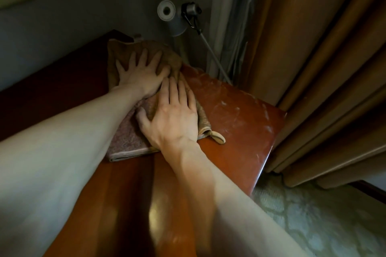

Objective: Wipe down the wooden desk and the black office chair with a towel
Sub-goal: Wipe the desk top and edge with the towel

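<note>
you are on the desk-wiping step, your left hand (142, 74) and right hand (174, 118) both flat with fingers straight, pressing the folded towel (128, 139) onto the desk (221, 158) near its far corner; next, i judge, slide it right over the pale smears (246, 110).

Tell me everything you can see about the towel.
The towel is a folded terry cloth, tan at its far end and pinkish grey nearer, with a hemmed near edge and a pale loop at its near right corner. It lies flat on the reddish wooden desk, near the desk's far right end. The left hand and right hand both press on it with straight, spread fingers.
</note>
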`<action>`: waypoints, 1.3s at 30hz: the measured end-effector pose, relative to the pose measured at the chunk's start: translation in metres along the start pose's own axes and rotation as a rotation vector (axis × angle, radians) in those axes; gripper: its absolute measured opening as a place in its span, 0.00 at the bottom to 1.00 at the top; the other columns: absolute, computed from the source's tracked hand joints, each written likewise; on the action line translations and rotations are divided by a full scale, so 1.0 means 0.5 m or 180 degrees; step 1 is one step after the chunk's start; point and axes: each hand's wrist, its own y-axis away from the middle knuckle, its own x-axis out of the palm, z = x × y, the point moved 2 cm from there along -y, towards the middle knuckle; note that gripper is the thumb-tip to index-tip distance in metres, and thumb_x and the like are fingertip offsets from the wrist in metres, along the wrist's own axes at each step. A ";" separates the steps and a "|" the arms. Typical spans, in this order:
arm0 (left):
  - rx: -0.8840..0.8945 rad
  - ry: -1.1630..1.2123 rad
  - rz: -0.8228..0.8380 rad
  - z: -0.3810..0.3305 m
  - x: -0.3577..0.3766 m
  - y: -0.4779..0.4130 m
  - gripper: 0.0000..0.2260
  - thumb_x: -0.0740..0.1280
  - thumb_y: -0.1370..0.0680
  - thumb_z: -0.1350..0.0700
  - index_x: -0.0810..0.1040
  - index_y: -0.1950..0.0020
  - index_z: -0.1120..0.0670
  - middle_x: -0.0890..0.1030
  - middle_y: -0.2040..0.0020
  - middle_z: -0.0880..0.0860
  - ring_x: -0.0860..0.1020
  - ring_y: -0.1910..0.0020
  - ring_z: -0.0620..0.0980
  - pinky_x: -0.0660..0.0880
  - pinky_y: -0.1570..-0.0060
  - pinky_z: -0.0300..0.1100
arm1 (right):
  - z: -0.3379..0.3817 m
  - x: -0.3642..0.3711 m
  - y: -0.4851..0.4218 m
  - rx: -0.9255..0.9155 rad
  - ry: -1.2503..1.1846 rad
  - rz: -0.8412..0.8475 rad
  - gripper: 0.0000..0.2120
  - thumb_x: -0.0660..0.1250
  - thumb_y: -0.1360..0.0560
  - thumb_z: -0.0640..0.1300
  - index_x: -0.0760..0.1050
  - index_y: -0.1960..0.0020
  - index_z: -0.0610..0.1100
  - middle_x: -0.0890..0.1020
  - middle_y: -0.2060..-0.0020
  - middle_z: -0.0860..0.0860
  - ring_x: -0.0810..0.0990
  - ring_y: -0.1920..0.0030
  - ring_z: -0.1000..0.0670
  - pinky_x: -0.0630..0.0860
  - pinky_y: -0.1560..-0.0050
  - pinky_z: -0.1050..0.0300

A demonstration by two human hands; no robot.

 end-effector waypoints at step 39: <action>0.0928 -0.0184 0.0039 -0.222 0.028 0.196 0.35 0.42 0.23 0.29 0.45 0.17 0.38 0.47 0.15 0.50 0.45 0.16 0.59 0.44 0.23 0.71 | -0.106 -0.082 0.244 0.0775 -0.0148 -0.0356 0.41 0.54 0.20 0.61 0.47 0.16 0.39 0.50 0.16 0.43 0.44 0.17 0.43 0.40 0.19 0.43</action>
